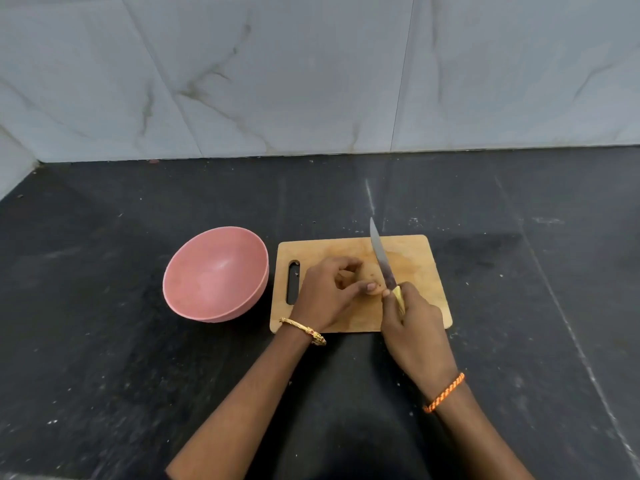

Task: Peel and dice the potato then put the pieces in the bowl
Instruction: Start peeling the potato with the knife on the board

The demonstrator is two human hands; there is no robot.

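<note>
A brown potato (370,271) lies on the wooden cutting board (415,258), and my left hand (329,292) grips it from the left with curled fingers, hiding much of it. My right hand (412,320) holds the yellow handle of a knife (381,261). The blade points away from me and rests against the potato's right side. A pink bowl (216,275) stands to the left of the board with nothing visible inside.
Everything sits on a dark stone counter (138,375). A grey marble-tiled wall (311,81) rises behind it. The board has a handle slot (293,282) on its left edge, close to the bowl.
</note>
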